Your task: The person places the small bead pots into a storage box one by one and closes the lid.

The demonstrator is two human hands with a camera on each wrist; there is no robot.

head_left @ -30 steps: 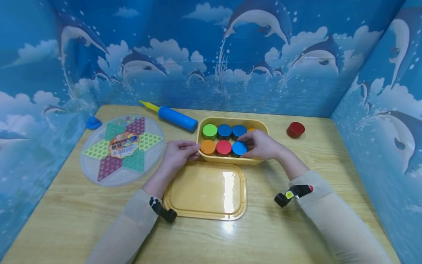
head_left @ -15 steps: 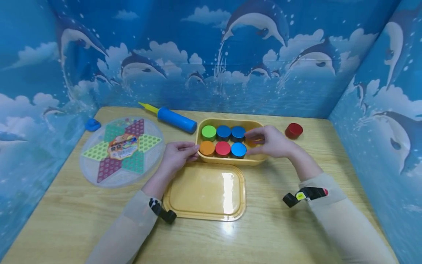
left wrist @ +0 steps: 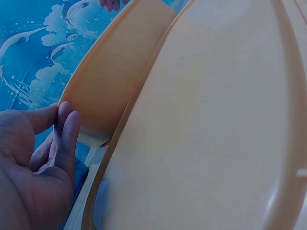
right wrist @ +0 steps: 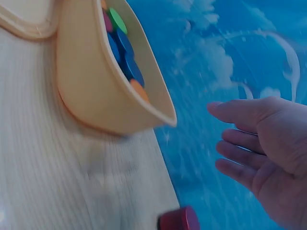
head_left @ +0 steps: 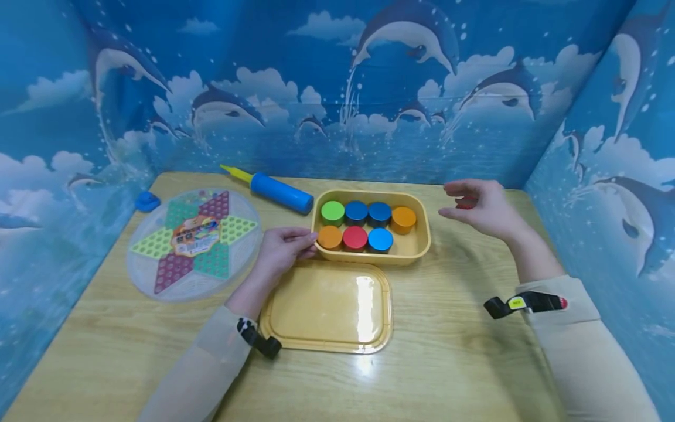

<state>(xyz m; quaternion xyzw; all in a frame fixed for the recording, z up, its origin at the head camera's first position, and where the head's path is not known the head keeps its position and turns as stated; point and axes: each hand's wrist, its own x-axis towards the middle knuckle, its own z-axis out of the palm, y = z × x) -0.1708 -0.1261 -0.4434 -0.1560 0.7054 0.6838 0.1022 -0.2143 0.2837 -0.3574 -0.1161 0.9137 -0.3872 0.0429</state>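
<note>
My left hand (head_left: 283,249) pinches the left end of a yellow plastic box (head_left: 426,237), thumb and fingers at its rim in the left wrist view. Inside the box stand several short round pieces in two rows: green (head_left: 333,213), dark blue (head_left: 356,213), red (head_left: 355,238), light blue (head_left: 380,240) and orange (head_left: 403,219) among them. To the right of the box, my right hand (head_left: 482,208) hovers with fingers spread and nothing held. A dark red round piece (right wrist: 178,219) lies below it on the table, mostly covered by the hand in the head view.
A yellow lid (head_left: 327,308) lies flat in front of the box. Left of it is a round clear board game case (head_left: 195,243) with a star pattern. Behind lie a blue pump (head_left: 282,192) with a yellow nozzle and a small blue object (head_left: 147,201). A dolphin-print backdrop surrounds the table.
My right hand has left the pieces in the box and moved right, over the dark red round piece. The left hand stays at the box's left rim.
</note>
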